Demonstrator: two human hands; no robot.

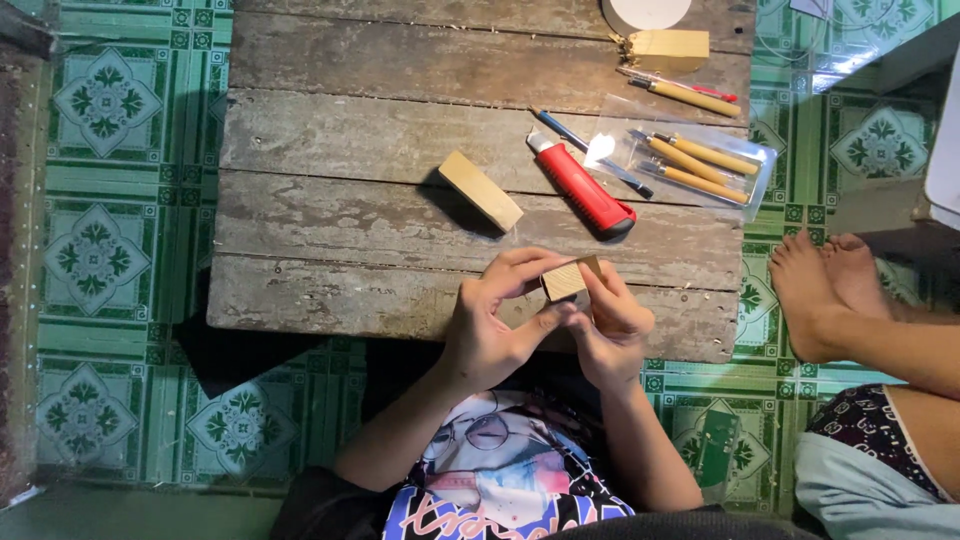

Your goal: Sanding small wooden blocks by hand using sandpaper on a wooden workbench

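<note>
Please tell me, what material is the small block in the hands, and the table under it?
The small block, held by both the left hand and right hand, looks like pale unfinished wood with faint grain. The table seems made of weathered grey planks, rough and unpainted.

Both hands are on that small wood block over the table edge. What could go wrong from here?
1. The small wood block, pinched by the left hand and right hand near the table edge, could slip to the floor.
2. The red utility knife lies close ahead; reaching past it might catch a hand.
</note>
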